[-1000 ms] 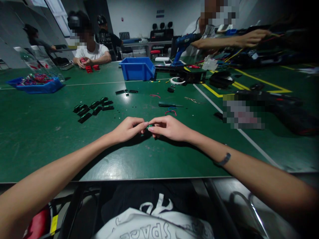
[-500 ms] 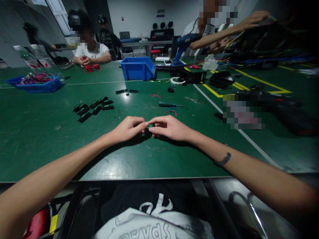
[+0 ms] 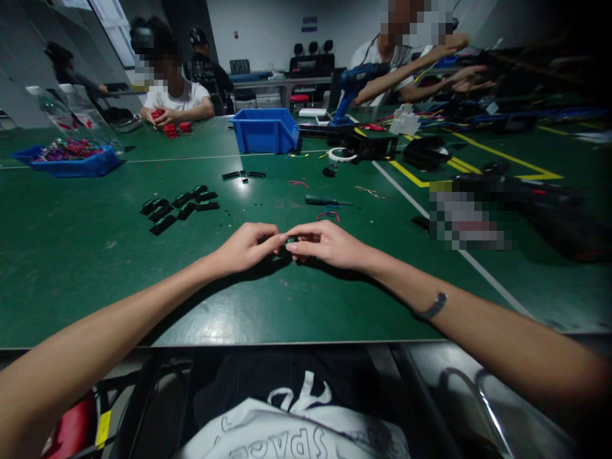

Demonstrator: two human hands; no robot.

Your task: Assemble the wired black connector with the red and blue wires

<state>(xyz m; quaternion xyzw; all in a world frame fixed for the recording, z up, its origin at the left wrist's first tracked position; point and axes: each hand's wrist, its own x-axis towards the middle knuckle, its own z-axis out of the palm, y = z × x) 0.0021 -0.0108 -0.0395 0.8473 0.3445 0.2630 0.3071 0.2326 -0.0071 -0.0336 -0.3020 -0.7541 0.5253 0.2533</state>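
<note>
My left hand (image 3: 252, 245) and my right hand (image 3: 324, 244) meet over the near part of the green table (image 3: 229, 306). Pinched between their fingertips is a small black and green part (image 3: 289, 242), mostly covered by the fingers, so its exact kind does not show. Both hands are closed on it. Beyond the right hand lie short red and blue wires (image 3: 329, 215) and a dark-handled screwdriver (image 3: 321, 200). To the left sits a group of several small black and green parts (image 3: 179, 205).
A blue bin (image 3: 262, 132) stands farther back, near a blue cordless drill (image 3: 356, 86). At left are a blue tray (image 3: 76, 167) of red pieces and plastic bottles (image 3: 79, 115). A black tool (image 3: 549, 213) lies at right. Co-workers sit and stand across the table.
My hands stay together around the small part, with barely any shift. The co-worker at the far right has lowered an arm and moved the hands among the wires.
</note>
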